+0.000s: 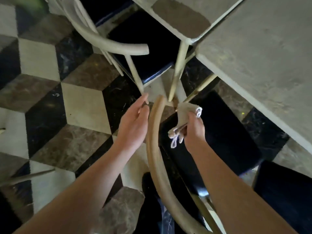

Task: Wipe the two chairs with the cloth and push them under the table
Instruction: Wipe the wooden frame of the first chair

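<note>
Two chairs: far chair looks tucked under bench, near chair still out. My right hand grips the cloth at its backrest; left hand fingers straight, together, beside it.

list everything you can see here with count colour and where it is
chairs: 2, cream frames with dark seats; near chair between the arms, far chair top centre, seat partly under the table
table: 1, grey top, upper right
cloth: 1, beige, folded, in the right hand, at the near chair's back
floor: black, cream and brown cube-pattern tiles, left and below
left hand: fingers straight, just left of the near chair's curved back rail, holding nothing
right hand: grip closed round the cloth
</note>
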